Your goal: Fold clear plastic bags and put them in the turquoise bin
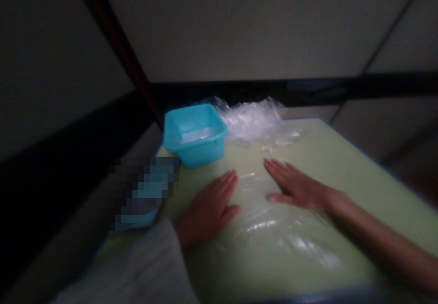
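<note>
The person's left hand [210, 210] is spread flat with its back upward, its four fingers straight and together, the thumb held apart from them and pointing toward the other hand. The right hand [301, 188] is also flat, back upward, its fingers extended and lying close side by side, thumb standing well off. Neither set of fingers is curled round anything.

A clear plastic sheet [263, 224] lies creased and shiny between the two thumbs, spreading under the right fingers and back toward the wrists; whether the left fingers touch it — or only the pale green table [369, 194] — cannot be told. Past the fingertips of both hands, a crumpled heap of clear plastic [251, 121] sits near the table's far edge. A turquoise tub [201, 153] stands just beyond the left fingertips, touching or nearly touching the heap, with something white [196, 134] inside. On the left hand's outer side lies a flat object [150, 190], pixelated past recognition. A grey sleeve [137, 267] covers the left forearm; the right forearm [376, 235] is bare.
</note>
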Tool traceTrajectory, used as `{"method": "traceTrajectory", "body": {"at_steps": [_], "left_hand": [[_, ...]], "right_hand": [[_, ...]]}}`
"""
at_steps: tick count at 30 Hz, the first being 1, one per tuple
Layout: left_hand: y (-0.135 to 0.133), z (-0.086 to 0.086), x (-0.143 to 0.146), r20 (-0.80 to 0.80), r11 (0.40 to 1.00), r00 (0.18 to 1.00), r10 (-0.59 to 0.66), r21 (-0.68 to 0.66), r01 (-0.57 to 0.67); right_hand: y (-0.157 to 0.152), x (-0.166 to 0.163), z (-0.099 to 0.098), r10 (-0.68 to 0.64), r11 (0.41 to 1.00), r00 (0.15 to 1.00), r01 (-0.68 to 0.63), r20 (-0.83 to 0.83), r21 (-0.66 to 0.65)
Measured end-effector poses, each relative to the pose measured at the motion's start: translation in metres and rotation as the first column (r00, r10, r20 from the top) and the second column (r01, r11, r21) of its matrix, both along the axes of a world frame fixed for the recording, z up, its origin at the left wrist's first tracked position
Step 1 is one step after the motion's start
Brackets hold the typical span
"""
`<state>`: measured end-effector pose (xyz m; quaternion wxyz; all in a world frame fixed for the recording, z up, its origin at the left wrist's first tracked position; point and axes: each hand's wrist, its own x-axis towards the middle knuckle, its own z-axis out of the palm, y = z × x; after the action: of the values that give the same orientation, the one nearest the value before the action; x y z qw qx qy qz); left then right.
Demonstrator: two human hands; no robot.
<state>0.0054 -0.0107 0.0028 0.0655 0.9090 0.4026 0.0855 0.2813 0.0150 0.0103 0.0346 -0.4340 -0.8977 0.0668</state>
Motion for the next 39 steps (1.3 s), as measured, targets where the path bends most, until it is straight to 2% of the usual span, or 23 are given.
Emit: {"method": "traceTrajectory", "body": {"at_steps": [6, 12, 25, 29, 33, 36, 39], "left_hand": [[0.000, 0.000, 0.000, -0.010, 1.000, 1.000, 0.000, -0.001, 0.000], [0.000, 0.001, 0.001, -0.028, 1.000, 1.000, -0.009, 0.002, 0.009], [0.001, -0.002, -0.003, 0.013, 1.000, 1.000, -0.015, 0.008, 0.014], [0.005, 0.002, -0.006, -0.008, 1.000, 1.000, 0.009, -0.010, -0.009], [0.005, 0.007, -0.006, 0.036, 0.999, 0.999, 0.013, 0.044, -0.014], [-0.002, 0.010, -0.002, 0.069, 0.998, 0.997, -0.038, 0.050, 0.035], [-0.010, 0.010, 0.004, 0.074, 0.994, 0.992, -0.100, 0.050, 0.097]], "right_hand": [[0.014, 0.028, 0.001, -0.047, 0.996, 0.997, 0.051, 0.052, -0.070], [0.012, 0.035, -0.002, -0.041, 0.999, 0.999, 0.041, -0.002, 0.008], [0.017, 0.059, -0.006, -0.158, 0.985, 0.987, 0.157, -0.003, 0.067], [0.013, 0.052, 0.008, -0.237, 0.964, 0.970, 0.242, -0.057, 0.107], [-0.001, 0.033, 0.030, -0.271, 0.942, 0.943, 0.301, -0.191, 0.151], [-0.018, 0.008, 0.045, -0.190, 0.967, 0.939, 0.229, -0.288, 0.109], [-0.034, -0.026, 0.050, -0.067, 0.996, 0.952, 0.083, -0.299, 0.041]]}}
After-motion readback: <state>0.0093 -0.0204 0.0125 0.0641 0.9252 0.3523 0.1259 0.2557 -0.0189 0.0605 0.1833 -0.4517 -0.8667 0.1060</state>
